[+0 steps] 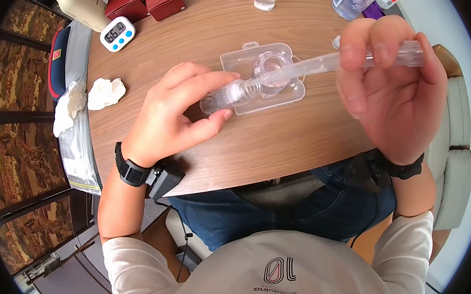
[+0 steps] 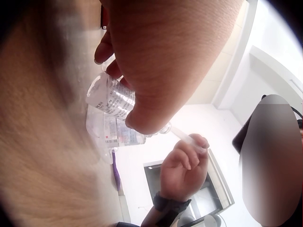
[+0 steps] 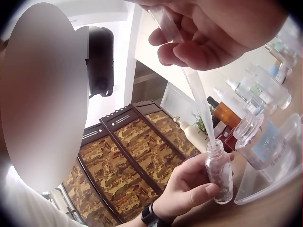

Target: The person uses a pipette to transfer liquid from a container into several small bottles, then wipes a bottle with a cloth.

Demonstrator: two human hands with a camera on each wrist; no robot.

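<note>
Left hand [image 1: 180,110] grips small clear bottle [image 1: 235,93], fingers on far side, thumb on near side. Right hand [image 1: 402,89] holds translucent dropper [image 1: 312,66], tip at bottle's mouth. Bottle sits left of clear jar [image 1: 273,65], which stands in clear tray [image 1: 234,60]. Timer [image 1: 117,34] far left on table [image 1: 194,42]; crumpled tissue [image 1: 105,94] nearer.
</note>
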